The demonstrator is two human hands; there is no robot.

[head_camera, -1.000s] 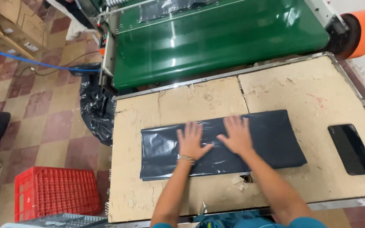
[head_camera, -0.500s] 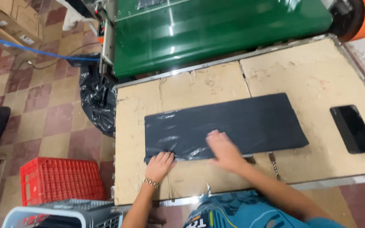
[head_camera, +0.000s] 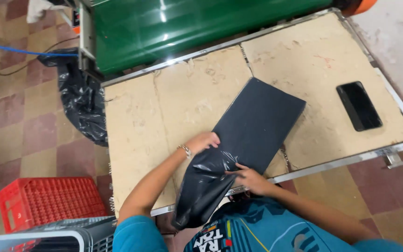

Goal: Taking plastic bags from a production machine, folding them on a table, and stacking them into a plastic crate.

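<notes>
Both hands, left hand [head_camera: 204,141] and right hand [head_camera: 250,179], now lift the swung black bag stack [head_camera: 253,128].

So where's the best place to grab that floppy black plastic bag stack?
Probably the near end of the black bag stack, from the table's front edge. That end already droops off the table, crumpled between the left hand and right hand; the far end lies flat.

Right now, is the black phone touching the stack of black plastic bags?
Apart. The head view shows bare tabletop between the phone and the bags.
</notes>
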